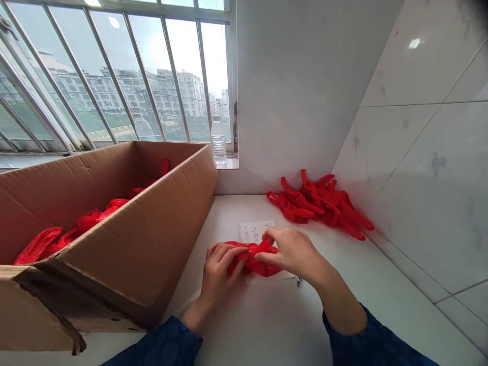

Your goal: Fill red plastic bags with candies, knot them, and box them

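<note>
A bunched red plastic bag (265, 265) lies on the white tabletop between my hands. My left hand (216, 269) grips its left end, fingers curled over the crumpled plastic. From the right, my right hand (295, 253) has thumb and fingers bent around the other end. Part of a printed paper sheet (251, 232) shows beyond the bag, and the rest is covered. A small metal pen tip (298, 281) peeks out below my right wrist.
On the left stands a large open cardboard box (152, 234) with red plastic bags (89, 219) inside. A heap of twisted red bags (318, 201) lies against the back wall at right. A clear bottle (218, 142) stands on the windowsill. Marble tiles (430, 168) border the right side.
</note>
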Tool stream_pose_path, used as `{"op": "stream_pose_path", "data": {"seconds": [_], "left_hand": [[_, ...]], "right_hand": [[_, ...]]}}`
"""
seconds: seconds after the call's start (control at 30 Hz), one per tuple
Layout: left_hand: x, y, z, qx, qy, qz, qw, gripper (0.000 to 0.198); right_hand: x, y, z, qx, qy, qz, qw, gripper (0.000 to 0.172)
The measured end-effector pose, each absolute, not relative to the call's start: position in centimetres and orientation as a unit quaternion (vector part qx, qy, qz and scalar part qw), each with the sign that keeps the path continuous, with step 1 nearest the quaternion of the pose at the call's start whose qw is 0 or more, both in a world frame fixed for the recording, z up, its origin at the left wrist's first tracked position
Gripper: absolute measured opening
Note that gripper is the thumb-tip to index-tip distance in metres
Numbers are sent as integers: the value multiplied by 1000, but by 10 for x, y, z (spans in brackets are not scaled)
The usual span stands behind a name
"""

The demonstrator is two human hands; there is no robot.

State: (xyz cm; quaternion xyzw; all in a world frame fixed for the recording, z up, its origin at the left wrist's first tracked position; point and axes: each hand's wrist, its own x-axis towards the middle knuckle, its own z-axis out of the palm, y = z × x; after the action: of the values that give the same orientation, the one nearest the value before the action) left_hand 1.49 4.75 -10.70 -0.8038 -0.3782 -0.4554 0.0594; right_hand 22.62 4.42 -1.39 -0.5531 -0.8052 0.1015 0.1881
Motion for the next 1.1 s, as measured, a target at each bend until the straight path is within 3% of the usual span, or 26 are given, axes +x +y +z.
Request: {"op": "stream_pose_path", "data": {"seconds": [0.17, 0.33, 0.57, 0.7, 0.87, 0.97, 1.1], "left_hand": [[12, 45, -113, -765, -379, -519, -53, 14], [14, 47, -116, -620, -456, -604, -204, 15], [19, 53, -117, -539, -450, -662, -261, 27], [20, 54, -115, -522, -444, -669, -287, 30], [19, 46, -108, -570, -451, -651, -220, 25], [18, 38, -101, -588, -453, -650, -162, 29], [16, 29, -95, -542, -457, -678, -194, 29]], "right_hand": [[225, 48, -14, -515, -826, 139, 183, 6], [255, 54, -7, -543, -799, 129, 223, 6], [270, 56, -7, -581, -784, 98, 198, 7], [266, 53, -6, -586, -777, 126, 192, 9], [256, 46, 1, -550, -785, 159, 237, 44], [251, 47, 2, -547, -793, 125, 238, 27], [258, 49, 4, -527, -790, 111, 294, 30]]}}
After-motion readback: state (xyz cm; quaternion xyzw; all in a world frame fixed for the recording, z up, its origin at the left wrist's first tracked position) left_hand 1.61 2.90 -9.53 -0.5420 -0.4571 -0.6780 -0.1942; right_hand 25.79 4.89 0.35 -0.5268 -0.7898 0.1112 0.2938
